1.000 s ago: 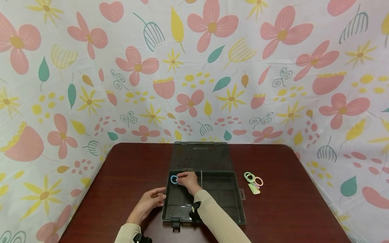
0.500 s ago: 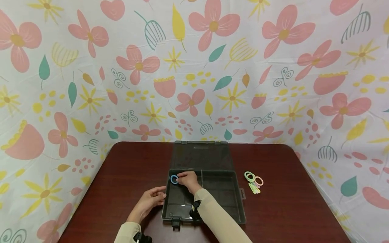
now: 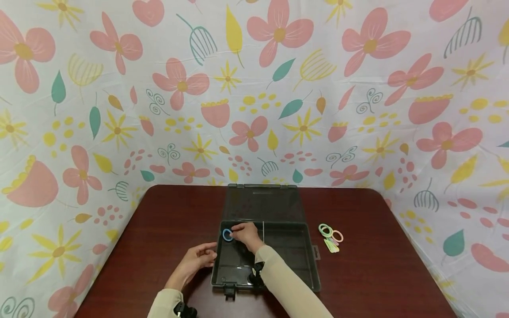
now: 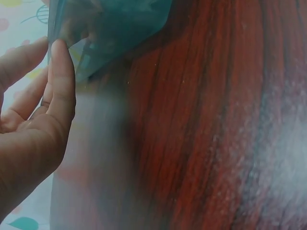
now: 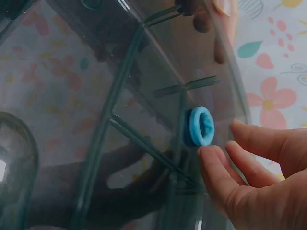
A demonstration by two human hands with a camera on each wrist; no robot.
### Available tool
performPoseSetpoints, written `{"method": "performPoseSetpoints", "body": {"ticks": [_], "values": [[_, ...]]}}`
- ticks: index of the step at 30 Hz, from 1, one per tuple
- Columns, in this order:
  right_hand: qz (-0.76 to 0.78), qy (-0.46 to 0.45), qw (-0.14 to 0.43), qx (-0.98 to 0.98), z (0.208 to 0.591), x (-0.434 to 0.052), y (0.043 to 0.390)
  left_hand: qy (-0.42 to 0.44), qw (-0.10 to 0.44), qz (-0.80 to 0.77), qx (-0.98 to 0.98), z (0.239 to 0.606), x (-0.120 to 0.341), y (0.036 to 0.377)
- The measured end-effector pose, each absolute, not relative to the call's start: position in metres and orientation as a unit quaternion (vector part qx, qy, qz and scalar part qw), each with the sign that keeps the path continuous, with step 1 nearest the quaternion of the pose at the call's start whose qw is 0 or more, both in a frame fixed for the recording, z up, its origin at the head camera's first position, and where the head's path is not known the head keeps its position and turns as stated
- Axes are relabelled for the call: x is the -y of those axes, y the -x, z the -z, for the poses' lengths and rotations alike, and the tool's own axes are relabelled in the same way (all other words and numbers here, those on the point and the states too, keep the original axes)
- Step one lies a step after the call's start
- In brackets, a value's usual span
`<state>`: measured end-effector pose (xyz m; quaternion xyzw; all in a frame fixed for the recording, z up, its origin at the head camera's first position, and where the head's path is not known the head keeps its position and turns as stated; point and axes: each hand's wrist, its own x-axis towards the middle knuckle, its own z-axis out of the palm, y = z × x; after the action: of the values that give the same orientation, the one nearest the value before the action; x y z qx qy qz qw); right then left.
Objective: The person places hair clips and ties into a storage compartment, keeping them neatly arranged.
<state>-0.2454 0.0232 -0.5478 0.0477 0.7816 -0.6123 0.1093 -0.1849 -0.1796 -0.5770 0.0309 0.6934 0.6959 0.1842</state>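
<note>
A dark see-through plastic box (image 3: pixel 313 265) lies open on a red-brown table (image 3: pixel 377 274), its lid (image 3: pixel 260 203) laid flat behind it. A blue ring (image 3: pixel 227 235) sits in the box's far left compartment. My right hand (image 3: pixel 235 232) reaches into that compartment. In the right wrist view its fingertips (image 5: pixel 216 160) hover right beside the blue ring (image 5: pixel 200 126) without pinching it. My left hand (image 3: pixel 210 255) rests with straight fingers (image 4: pixel 60 76) against the box's left wall (image 4: pixel 110 28).
Right of the box lie green rings (image 3: pixel 326 230), a pink ring (image 3: pixel 338 236) and yellow-green clips (image 3: pixel 332 246). Thin dividers (image 5: pixel 139 139) split the box floor. Flowered cloth (image 3: pixel 254 88) hangs behind and beside the table.
</note>
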Motion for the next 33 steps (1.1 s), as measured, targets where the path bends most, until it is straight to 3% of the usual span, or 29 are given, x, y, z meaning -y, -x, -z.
{"method": "performPoseSetpoints", "body": {"ticks": [13,22,33], "values": [[0.587,0.064,0.139,-0.795,0.5,-0.064,0.253,-0.041,0.145,-0.677,-0.72,0.575,0.177,0.183],[0.581,0.064,0.072,-0.808,0.47,-0.122,0.258,-0.037,0.146,-0.687,-0.711,0.574,0.175,0.179],[0.61,0.007,0.017,-0.792,0.479,-0.216,0.257,-0.044,0.162,-0.702,-0.692,0.578,0.173,0.176]]}}
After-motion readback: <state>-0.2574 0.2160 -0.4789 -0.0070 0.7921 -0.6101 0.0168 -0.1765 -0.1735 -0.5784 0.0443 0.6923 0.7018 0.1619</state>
